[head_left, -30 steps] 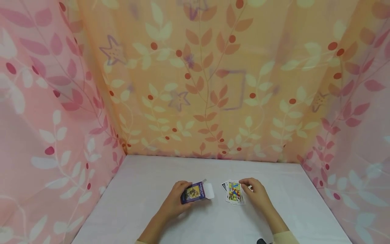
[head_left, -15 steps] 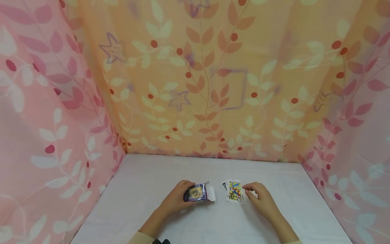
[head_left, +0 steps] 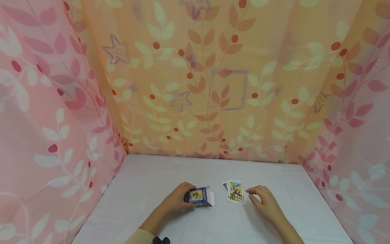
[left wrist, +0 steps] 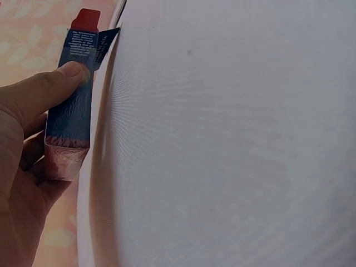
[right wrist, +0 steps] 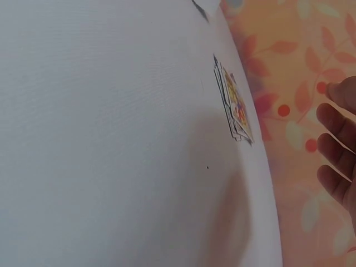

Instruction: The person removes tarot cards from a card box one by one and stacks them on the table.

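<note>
My left hand grips a dark blue card box with a picture on its face, thumb on one side and fingers round the other. The box's end flap stands open toward the right. In the left wrist view the thumb presses on the box's narrow printed side. Just right of the box lies a loose pile of picture cards, the top one face up in bright colours. My right hand hovers right of the pile, apart from it, its fingers loosely bent with nothing in them.
The white table bears the cards. Patterned cloth hangs behind it as an orange curtain, with a pink curtain on the left and another pink curtain on the right.
My right hand has left the cards' edge and moved right and slightly down. The left hand has shifted the box a little right and levelled it toward the table. The pile stays put.
</note>
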### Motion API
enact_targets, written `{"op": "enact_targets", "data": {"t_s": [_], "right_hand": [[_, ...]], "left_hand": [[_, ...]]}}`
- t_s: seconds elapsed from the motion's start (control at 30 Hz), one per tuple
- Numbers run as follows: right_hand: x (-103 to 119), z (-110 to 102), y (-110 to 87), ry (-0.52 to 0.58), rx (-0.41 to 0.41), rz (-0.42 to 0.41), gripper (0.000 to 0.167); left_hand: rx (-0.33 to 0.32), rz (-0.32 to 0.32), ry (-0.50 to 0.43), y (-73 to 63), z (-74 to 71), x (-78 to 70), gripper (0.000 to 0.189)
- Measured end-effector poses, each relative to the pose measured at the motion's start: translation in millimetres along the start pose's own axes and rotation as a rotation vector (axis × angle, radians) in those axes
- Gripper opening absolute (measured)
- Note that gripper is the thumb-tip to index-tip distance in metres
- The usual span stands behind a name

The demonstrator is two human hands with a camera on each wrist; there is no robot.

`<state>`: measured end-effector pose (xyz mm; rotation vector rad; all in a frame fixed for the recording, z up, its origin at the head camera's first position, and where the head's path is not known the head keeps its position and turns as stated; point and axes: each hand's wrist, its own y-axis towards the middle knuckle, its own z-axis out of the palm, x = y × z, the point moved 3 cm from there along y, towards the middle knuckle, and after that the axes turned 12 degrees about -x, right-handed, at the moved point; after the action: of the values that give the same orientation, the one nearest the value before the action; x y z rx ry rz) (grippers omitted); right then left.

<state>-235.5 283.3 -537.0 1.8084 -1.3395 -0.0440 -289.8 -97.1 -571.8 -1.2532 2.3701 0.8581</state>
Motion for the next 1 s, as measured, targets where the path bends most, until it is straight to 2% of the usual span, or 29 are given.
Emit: {"op": "enact_targets", "data": {"t_s": [0.17,0.6,1.0], "right_hand": [[-1,-1,-4.8,-0.016,0.006,0.000,0.022],[-20,-11,-21.5,-0.075,-0.017,-0.067,0.024],[-23,-18,-28.5,-0.122,-0.020,-0.084,0.024]], "left_hand": [[0.009,0.015,0.018,1.0,0.7,0.7,0.074],[0.056,-0.026,0.010,0.0,0.1,1.9,0.074],[0.082,-0.055,0.029,-5.8,-3.0,5.8,0.079]]}}
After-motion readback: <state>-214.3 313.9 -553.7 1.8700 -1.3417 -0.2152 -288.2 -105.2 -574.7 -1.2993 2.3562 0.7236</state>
